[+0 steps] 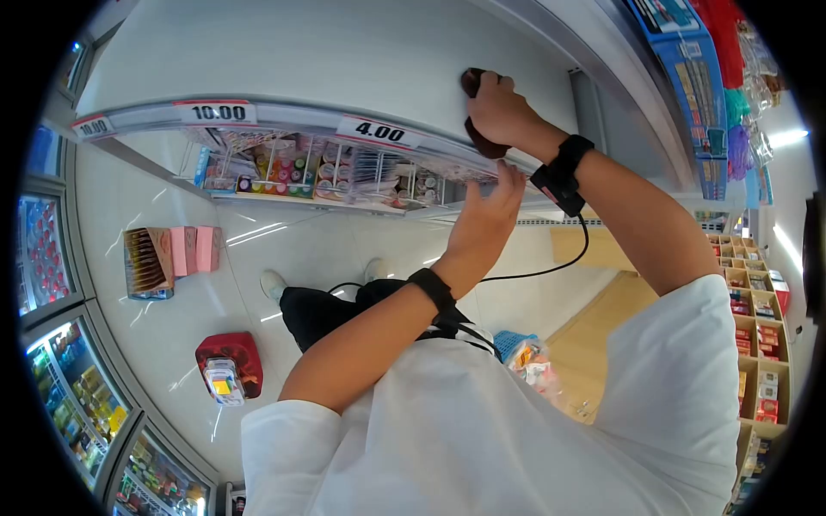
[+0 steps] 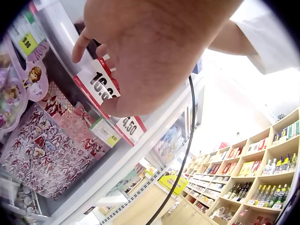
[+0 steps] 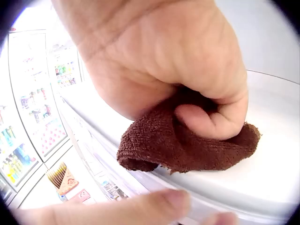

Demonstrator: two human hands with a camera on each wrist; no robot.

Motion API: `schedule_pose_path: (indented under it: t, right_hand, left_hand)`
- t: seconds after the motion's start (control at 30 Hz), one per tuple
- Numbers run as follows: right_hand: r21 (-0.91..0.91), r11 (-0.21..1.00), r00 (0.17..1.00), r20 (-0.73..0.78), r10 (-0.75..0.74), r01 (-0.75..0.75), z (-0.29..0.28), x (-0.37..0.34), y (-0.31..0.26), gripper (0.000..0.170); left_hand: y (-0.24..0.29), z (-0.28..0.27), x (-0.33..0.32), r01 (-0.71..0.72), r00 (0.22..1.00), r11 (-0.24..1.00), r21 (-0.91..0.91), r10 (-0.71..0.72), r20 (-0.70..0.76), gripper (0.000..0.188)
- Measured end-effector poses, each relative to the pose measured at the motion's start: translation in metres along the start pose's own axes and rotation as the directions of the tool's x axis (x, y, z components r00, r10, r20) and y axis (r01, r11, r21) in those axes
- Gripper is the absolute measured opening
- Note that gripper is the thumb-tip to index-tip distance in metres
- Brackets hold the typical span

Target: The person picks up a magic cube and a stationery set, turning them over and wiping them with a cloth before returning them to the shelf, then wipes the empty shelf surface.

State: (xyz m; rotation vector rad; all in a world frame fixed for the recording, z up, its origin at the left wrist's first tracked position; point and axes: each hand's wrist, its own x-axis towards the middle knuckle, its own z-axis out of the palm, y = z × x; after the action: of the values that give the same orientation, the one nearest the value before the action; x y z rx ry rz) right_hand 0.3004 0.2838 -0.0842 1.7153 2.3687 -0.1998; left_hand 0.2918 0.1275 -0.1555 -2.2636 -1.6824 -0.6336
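My right hand (image 1: pixel 503 112) grips a dark brown cloth (image 1: pixel 486 139) against the white shelf (image 1: pixel 344 56), close to its front edge. In the right wrist view the cloth (image 3: pixel 183 145) is bunched under the curled fingers of the right hand (image 3: pixel 164 61). Just below, my left hand (image 1: pixel 483 225) is at the shelf's front edge with fingers extended, nothing visible in its grasp. The left wrist view shows the left hand (image 2: pixel 140 61) in front of a price tag (image 2: pixel 96 84) on the shelf edge; whether it touches the edge, I cannot tell.
Packaged goods (image 1: pixel 284 168) hang or stand below the shelf edge. A red container (image 1: pixel 230 365), an open carton (image 1: pixel 148 262) and pink boxes (image 1: pixel 195 250) are on the floor. Glass-door coolers (image 1: pixel 77 387) line the left; wooden shelving (image 1: pixel 761 344) is at the right. A black cable (image 1: pixel 551 269) joins the wrists' area.
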Motion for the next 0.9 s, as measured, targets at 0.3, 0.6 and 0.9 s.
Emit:
schedule_pose_path:
  t: [0.3,0.6,0.9]
  right_hand:
    - [-0.011,0.98,0.973,-0.118,-0.197,0.197,0.003,0.014,-0.068,0.048]
    - [0.57,0.773,0.958,-0.217,-0.188,0.28,0.006,0.049,-0.062,0.065]
    - [-0.028,0.947,0.917,-0.241,-0.317,0.32,-0.033,0.01,0.159,0.042]
  left_hand:
    - [0.004,0.001,-0.004,-0.007,1.0,0.998,-0.055,0.007,0.005,0.043]
    - [0.016,-0.003,0.002,0.043,0.996,0.994,-0.103,-0.035,0.083,0.047]
    - [0.028,-0.001,0.01,0.113,0.993,0.99,-0.087,-0.114,-0.009,0.067]
